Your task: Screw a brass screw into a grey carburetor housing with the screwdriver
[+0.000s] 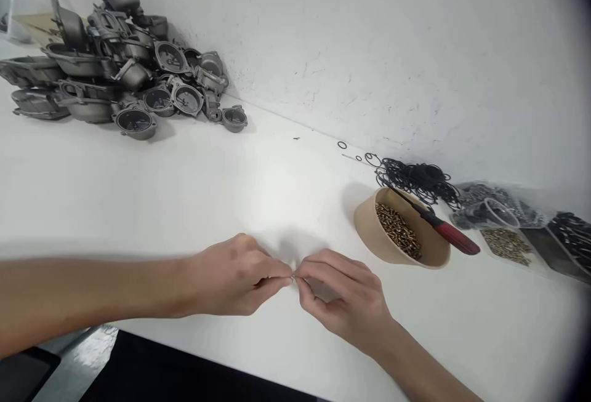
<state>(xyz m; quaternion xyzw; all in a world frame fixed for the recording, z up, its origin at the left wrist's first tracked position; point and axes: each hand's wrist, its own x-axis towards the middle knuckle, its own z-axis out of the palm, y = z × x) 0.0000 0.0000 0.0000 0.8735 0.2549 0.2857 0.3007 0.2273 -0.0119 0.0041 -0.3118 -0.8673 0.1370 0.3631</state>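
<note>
My left hand (247, 276) and my right hand (344, 297) meet fingertip to fingertip above the white table. Between them is a tiny shiny metal piece (293, 277), too small and too covered by the fingers to name. Thumb and index finger of the left hand are pinched on it from one side, and those of the right hand pinch at it from the other. Right of my hands stands a tan paper bowl (369, 229) with many brass-coloured screws (399, 229) inside. A screwdriver with a red and black handle (455, 236) lies across the bowl's rim.
Grey cast metal housings (133, 76) are heaped at the back left against the wall. Black rubber rings (415, 180) lie tangled behind the bowl. Further right are a clear bag of small parts (503, 205) and a tray of small brass pieces (505, 246).
</note>
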